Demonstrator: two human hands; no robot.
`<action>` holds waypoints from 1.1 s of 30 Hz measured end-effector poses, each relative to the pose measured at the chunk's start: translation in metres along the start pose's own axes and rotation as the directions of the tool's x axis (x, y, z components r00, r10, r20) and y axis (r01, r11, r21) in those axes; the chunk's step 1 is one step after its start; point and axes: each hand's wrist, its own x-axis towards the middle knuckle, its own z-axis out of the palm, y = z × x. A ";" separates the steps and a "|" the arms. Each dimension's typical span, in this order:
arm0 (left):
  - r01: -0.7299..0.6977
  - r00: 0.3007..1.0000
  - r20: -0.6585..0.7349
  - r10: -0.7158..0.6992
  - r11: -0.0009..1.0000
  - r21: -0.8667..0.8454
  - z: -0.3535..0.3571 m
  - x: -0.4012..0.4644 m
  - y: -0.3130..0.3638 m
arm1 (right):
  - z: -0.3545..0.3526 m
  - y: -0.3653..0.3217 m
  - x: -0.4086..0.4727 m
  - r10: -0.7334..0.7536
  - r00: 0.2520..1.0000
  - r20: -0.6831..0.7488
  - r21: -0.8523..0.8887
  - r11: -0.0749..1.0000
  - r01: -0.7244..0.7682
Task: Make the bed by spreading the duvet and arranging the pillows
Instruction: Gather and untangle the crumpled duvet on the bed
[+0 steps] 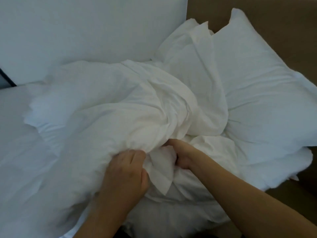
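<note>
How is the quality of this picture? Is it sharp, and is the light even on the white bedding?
Head view: soft overall, with no crisp edges; the pillow outline at right looks ragged and smeared. Light is dim and bluish on the left, brighter on the bunched duvet in the middle. No glare; folds cast only faint shadows. The left hand and right hand gripping the duvet look slightly blurred.

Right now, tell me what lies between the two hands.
In the head view, a bunched fold of the white duvet fills the gap between the left hand and right hand; each grip clutches it.
</note>
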 end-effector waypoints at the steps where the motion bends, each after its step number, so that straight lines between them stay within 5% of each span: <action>1: 0.023 0.999 0.028 -0.024 0.999 0.048 0.007 -0.001 -0.007 | 0.006 0.002 0.000 -0.011 0.998 0.065 0.039 0.999 0.009; 6: 0.087 0.996 -0.012 -0.086 0.995 0.055 0.017 0.014 -0.019 | 0.017 0.023 -0.006 -0.038 0.990 0.135 0.242 0.970 0.004; 9: 0.052 0.999 0.001 -0.052 0.997 0.061 0.019 0.020 -0.010 | 0.014 0.002 -0.013 -0.067 0.998 0.016 0.259 0.964 0.061; 12: 0.017 0.999 0.039 -0.025 0.977 0.212 0.024 0.033 -0.012 | -0.002 -0.061 -0.027 -0.235 0.961 -0.144 0.304 0.914 0.269; 16: 0.024 0.997 -0.075 -0.002 0.955 0.295 0.017 0.058 -0.002 | -0.039 -0.120 -0.110 -0.416 0.865 -0.281 0.438 0.747 0.501; 18: 0.002 0.995 -0.098 0.032 0.942 0.336 0.010 0.066 -0.003 | -0.063 -0.117 -0.177 -0.646 0.719 -0.256 0.462 0.571 0.679; 20: -0.049 0.996 -0.050 0.077 0.904 0.425 0.004 0.076 -0.029 | -0.084 -0.107 -0.207 -0.675 0.647 -0.355 0.390 0.522 0.759; 23: 0.123 0.980 0.063 -0.188 0.825 0.551 -0.017 0.105 -0.081 | -0.141 -0.077 -0.162 -0.449 0.728 -0.518 0.264 0.725 0.635; 25: 0.221 0.943 0.038 -0.330 0.707 0.671 -0.023 0.122 -0.081 | -0.175 -0.041 -0.114 -0.283 0.752 -0.595 -0.054 0.948 0.313; 27: 0.060 0.977 0.102 -0.190 0.693 0.718 -0.009 0.120 -0.048 | -0.184 -0.002 -0.088 -0.167 0.839 -0.518 -0.401 0.914 -0.065; 29: -0.202 0.972 0.220 0.086 0.789 0.580 0.027 0.098 -0.010 | -0.197 0.018 -0.081 0.005 0.891 -0.455 -0.598 0.739 -0.310; 31: -0.363 0.895 0.384 0.228 0.872 0.328 0.061 0.065 0.030 | -0.213 0.018 -0.082 0.097 0.895 -0.436 -0.604 0.706 -0.370; 33: -0.351 0.829 0.527 0.190 0.909 0.225 0.091 0.033 0.067 | -0.222 0.017 -0.082 0.165 0.904 -0.395 -0.561 0.735 -0.380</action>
